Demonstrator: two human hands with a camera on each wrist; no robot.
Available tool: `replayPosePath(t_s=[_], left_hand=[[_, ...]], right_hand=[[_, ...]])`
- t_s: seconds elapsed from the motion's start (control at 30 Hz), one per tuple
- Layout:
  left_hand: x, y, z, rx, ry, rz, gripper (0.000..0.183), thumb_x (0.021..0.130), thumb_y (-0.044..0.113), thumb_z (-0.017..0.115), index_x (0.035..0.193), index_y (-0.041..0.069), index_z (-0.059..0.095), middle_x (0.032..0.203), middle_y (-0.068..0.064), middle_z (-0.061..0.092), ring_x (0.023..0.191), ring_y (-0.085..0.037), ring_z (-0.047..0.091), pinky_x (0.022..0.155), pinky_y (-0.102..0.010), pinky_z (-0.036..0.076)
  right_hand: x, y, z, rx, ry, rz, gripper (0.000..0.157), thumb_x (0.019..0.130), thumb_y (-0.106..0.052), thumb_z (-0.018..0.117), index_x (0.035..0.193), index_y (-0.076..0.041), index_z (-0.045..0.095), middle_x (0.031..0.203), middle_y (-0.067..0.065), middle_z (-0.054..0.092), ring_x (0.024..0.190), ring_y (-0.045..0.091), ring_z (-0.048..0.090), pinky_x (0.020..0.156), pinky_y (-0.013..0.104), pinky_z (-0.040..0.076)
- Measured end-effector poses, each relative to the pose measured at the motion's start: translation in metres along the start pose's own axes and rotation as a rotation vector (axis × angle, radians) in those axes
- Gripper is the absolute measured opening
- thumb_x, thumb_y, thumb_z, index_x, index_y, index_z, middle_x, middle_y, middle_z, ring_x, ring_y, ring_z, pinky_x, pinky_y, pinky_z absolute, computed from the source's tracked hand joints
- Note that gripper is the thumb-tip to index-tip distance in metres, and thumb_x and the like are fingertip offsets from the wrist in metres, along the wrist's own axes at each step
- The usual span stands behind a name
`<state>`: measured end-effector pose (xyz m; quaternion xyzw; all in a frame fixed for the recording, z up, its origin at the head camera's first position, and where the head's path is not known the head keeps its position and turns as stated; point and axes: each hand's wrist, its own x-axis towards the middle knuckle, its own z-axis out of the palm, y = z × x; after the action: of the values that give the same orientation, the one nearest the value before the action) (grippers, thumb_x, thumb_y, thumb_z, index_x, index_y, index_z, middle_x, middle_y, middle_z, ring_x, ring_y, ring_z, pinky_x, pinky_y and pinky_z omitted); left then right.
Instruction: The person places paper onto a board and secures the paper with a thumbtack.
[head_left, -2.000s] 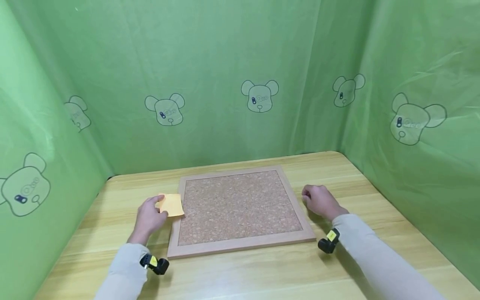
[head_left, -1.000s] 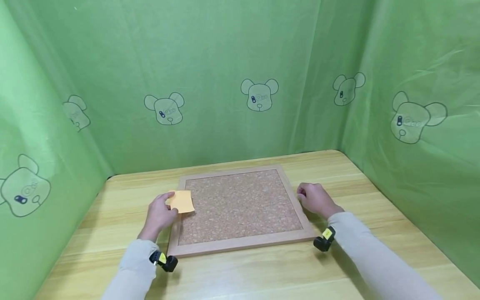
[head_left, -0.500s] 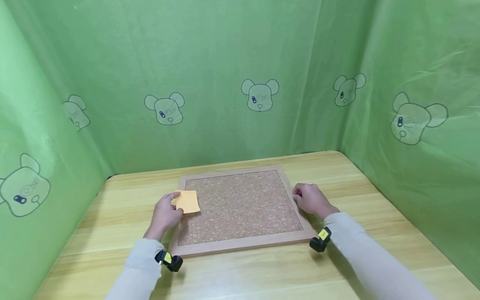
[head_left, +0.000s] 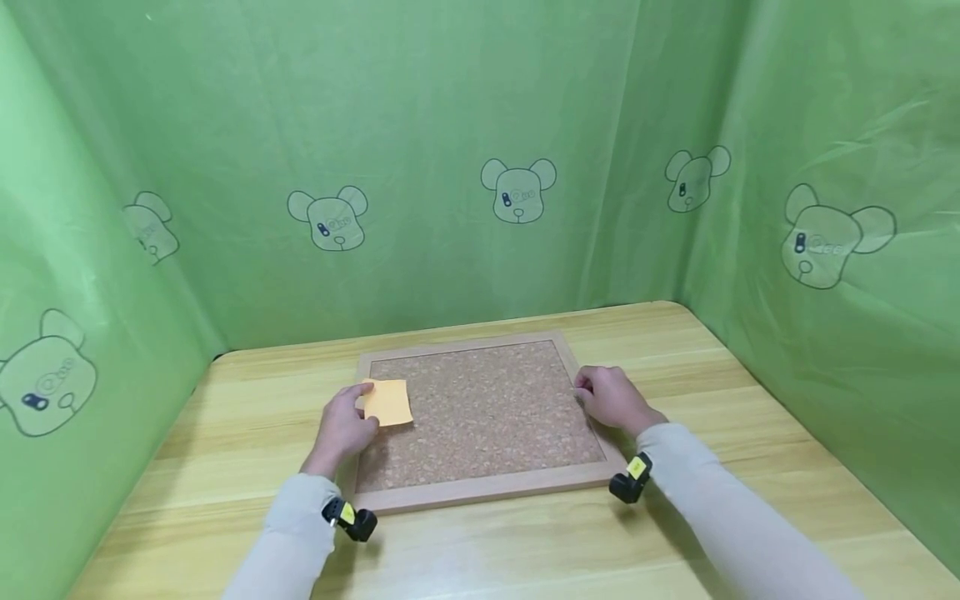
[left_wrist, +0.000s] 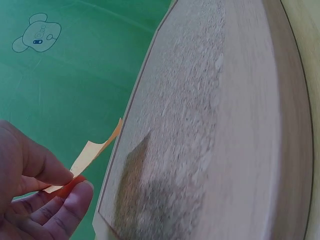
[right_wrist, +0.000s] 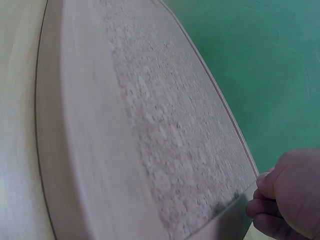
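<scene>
An orange sticky note (head_left: 388,402) is pinched between the thumb and fingers of my left hand (head_left: 343,425), above the left part of a cork board (head_left: 487,408). In the left wrist view the note (left_wrist: 89,155) curves upward over the board, and its shadow falls on the cork. My right hand (head_left: 611,398) is over the board's right frame strip, fingers curled in and thumb against the forefinger. From the right wrist view, this hand (right_wrist: 292,197) is close over the frame's corner area; I cannot tell whether something small sits between its fingertips.
The framed board lies flat on a light wooden table (head_left: 465,550). Green curtains (head_left: 420,125) printed with bear heads hang behind the table and along both sides. A small black camera is strapped to each wrist.
My left hand has carried the sticky note rightward, from the board's left edge to over the cork. My right hand has moved left, from beside the board to over its right frame.
</scene>
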<state>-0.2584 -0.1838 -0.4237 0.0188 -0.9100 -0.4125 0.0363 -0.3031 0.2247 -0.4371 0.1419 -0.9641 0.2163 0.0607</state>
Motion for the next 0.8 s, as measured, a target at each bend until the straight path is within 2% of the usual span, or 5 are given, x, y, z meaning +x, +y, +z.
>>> replayPosePath(t_s=[0.33, 0.8], left_hand=[[0.001, 0.004, 0.007, 0.010, 0.004, 0.029, 0.064, 0.074, -0.009, 0.061, 0.136, -0.005, 0.049, 0.133, -0.024, 0.048, 0.085, -0.026, 0.059, 0.061, -0.029, 0.051], [-0.001, 0.015, 0.017, -0.003, -0.028, 0.052, 0.067, 0.071, -0.012, 0.059, 0.136, -0.005, 0.049, 0.130, -0.023, 0.049, 0.081, -0.023, 0.058, 0.059, -0.028, 0.050]], right_hand=[[0.003, -0.004, 0.001, 0.017, -0.002, 0.004, 0.006, 0.090, -0.008, 0.063, 0.086, -0.003, 0.065, 0.077, 0.004, 0.062, 0.071, 0.019, 0.057, 0.066, 0.036, 0.052], [0.007, -0.015, 0.003, 0.030, -0.014, 0.003, 0.004, 0.090, -0.005, 0.062, 0.090, -0.004, 0.066, 0.080, 0.005, 0.062, 0.074, 0.020, 0.059, 0.069, 0.036, 0.053]])
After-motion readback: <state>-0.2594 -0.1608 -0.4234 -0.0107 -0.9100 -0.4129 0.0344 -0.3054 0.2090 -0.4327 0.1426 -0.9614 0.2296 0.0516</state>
